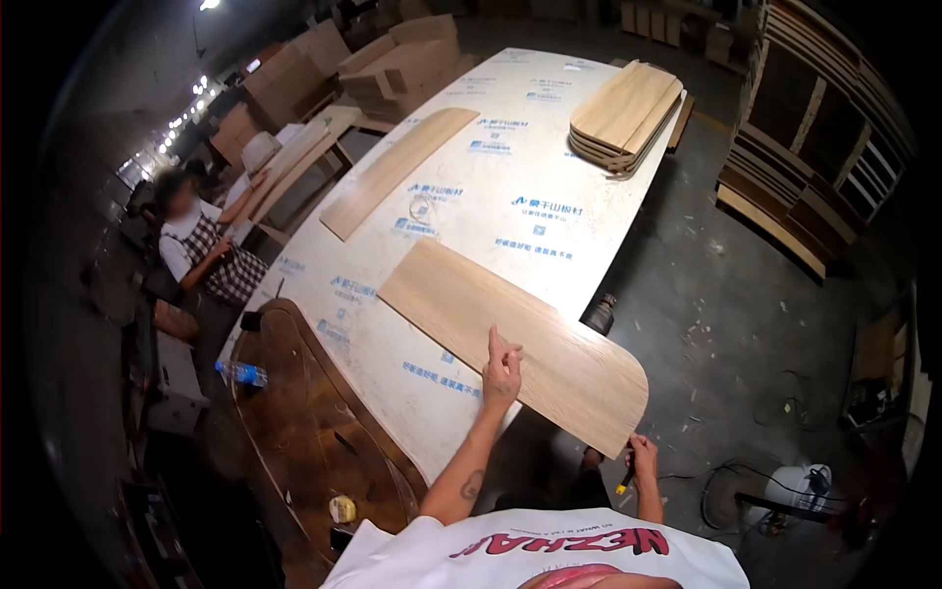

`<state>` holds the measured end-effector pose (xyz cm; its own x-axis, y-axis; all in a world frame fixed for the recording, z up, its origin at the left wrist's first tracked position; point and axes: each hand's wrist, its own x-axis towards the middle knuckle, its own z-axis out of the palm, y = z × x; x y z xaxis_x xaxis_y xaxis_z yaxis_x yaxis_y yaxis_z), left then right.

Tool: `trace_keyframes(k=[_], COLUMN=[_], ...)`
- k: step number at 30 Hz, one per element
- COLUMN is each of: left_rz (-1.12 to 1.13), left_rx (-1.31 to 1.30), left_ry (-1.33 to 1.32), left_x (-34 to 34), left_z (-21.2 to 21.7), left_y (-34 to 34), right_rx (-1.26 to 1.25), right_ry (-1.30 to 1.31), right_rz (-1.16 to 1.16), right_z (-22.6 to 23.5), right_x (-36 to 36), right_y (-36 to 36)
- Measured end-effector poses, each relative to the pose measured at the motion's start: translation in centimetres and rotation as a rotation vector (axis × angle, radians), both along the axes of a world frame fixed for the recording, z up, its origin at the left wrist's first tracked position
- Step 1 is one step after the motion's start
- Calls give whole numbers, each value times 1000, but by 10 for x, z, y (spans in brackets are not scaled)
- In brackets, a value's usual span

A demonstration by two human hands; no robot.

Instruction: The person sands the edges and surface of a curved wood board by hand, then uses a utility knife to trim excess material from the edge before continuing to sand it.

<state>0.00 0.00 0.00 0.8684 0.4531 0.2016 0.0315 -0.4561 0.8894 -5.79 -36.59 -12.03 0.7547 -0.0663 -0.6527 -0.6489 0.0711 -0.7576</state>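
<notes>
The fingers of the left hand are spreading loosely, the index finger stretching forward and the others bending, and they appear to be resting on a long, pale brown wood-grain board. The fingers of the right hand are closing around a slim black tool with a yellow end, which is pointing down beside the board's rounded end; whether they are also touching the board's edge, I cannot tell.

The board is lying slantwise across the near part of a large white bench with blue printing, its rounded end projecting past the edge. Beyond it, toward the left side, a narrower wood-grain board with one curved edge is lying flat. At the far right corner, a stack of round-cornered wood-grain boards is sitting.

To the left of the near part, a dark brown, curved-edge wooden slab is carrying a clear plastic bottle with a blue label and, nearer the person, a small round yellow item.

Farther left, a co-worker in a checked apron is reaching toward another work surface. On the right, a tall rack of wooden panels is standing, and nearer, a white rounded container is sitting on the grey floor.
</notes>
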Motion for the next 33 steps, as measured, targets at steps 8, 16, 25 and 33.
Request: trace_keyframes(k=[8,16,25,33], left_rz=[119,279,286,-279], left_rx=[177,453,404,784], left_ry=[3,137,333,470], left_x=[-4,-21,-14,58], left_z=[-33,-84,-91,-60], left_y=[16,42,36,90], right_rx=[98,-8,24,-101], right_ry=[-66,-139,-197,-199], right_rz=[-91,-137,-132,-69], right_z=[-1,-2,-8,5], right_x=[-6,20,12,-18], right_y=[-9,15,-4,27])
